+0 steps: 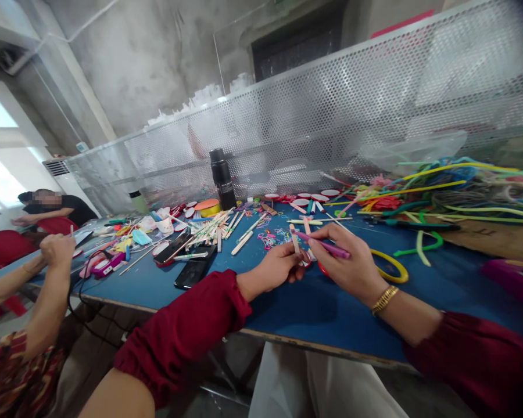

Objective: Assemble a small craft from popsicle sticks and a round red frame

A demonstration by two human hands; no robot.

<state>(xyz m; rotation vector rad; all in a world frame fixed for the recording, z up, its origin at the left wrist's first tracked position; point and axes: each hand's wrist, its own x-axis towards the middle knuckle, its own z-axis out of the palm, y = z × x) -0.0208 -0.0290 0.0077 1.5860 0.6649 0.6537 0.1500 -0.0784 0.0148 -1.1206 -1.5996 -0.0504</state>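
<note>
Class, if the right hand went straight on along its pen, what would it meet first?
Probably the wooden stick in the left hand, near the tip of the purple pen, though depth is unclear.

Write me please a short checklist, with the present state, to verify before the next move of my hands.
1. Left hand holds the pale stick: ok.
2. Right hand holds the purple pen: ok.
3. Purple pen touches the pale stick: cannot tell, too small.
4. Loose sticks gathered in one pile: not ok, some lie apart.
5. Black bottle stands upright: ok.
6. Co-worker's hand is apart from yours: ok.
</note>
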